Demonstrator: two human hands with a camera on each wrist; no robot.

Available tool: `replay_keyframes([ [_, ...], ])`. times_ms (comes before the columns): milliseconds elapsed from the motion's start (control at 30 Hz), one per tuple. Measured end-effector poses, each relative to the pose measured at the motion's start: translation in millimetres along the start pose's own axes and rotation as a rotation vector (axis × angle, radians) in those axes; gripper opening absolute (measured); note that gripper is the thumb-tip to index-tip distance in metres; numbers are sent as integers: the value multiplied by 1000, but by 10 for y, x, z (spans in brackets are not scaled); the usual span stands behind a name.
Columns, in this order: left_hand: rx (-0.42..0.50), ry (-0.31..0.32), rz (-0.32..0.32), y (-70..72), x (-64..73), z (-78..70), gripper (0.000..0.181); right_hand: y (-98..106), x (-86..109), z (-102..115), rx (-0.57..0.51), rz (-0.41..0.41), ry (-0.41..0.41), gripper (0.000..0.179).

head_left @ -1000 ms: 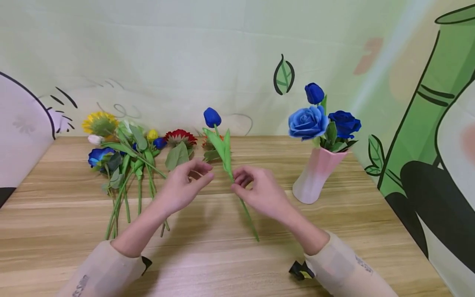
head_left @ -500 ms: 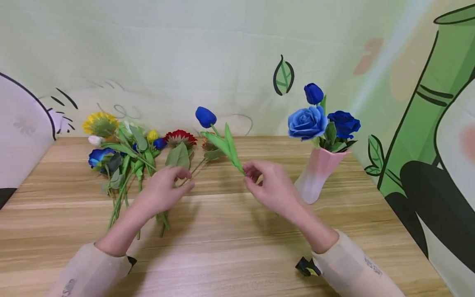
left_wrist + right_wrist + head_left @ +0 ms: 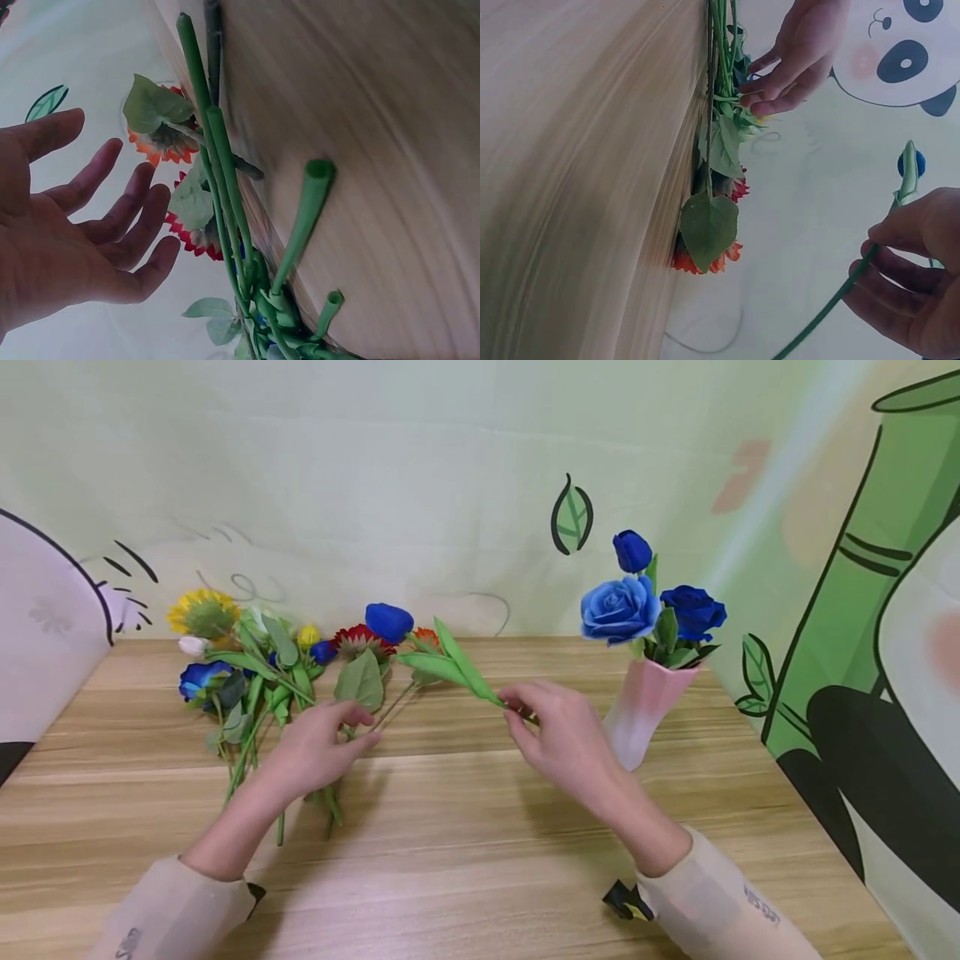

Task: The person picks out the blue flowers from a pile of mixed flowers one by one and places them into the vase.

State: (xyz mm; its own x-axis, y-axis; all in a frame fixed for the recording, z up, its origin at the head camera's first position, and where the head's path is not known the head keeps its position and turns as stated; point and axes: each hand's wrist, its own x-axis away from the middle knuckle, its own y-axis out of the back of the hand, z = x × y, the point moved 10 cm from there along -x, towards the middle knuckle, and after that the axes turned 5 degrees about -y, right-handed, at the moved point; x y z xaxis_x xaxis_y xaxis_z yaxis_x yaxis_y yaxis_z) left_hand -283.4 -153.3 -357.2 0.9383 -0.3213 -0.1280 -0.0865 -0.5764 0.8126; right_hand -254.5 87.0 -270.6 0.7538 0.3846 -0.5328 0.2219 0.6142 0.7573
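Observation:
A blue tulip [image 3: 389, 623] with long green leaves tilts to the left over the table, its stem pinched by my right hand [image 3: 564, 735] between thumb and fingers. In the right wrist view the green stem [image 3: 821, 313] runs past the fingers of that hand. My left hand [image 3: 322, 745] holds nothing and hovers over the stems of the flower pile, fingers relaxed and apart in the left wrist view. Right of the hands stands a pink and white vase [image 3: 647, 710] with a light blue rose [image 3: 620, 610], a dark blue rose [image 3: 694, 612] and another blue tulip [image 3: 632, 551].
Left on the wooden table [image 3: 450, 860] lie a sunflower [image 3: 204, 612], a white bud [image 3: 194, 645], a blue rose [image 3: 204, 680] and several green stems. A red flower [image 3: 351, 642] and an orange flower [image 3: 427, 638] lie at the back. A printed cloth backdrop [image 3: 337, 485] rises behind.
My right hand has moved right with the tulip, whose bloom has tipped left and down. My left hand has drawn back to the left, away from the tulip.

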Motion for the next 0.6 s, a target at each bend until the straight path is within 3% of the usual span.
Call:
replay_keyframes([
  [600, -3, 26, 29, 17, 37, 70, 33, 252, 28, 239, 99, -144, 114, 14],
])
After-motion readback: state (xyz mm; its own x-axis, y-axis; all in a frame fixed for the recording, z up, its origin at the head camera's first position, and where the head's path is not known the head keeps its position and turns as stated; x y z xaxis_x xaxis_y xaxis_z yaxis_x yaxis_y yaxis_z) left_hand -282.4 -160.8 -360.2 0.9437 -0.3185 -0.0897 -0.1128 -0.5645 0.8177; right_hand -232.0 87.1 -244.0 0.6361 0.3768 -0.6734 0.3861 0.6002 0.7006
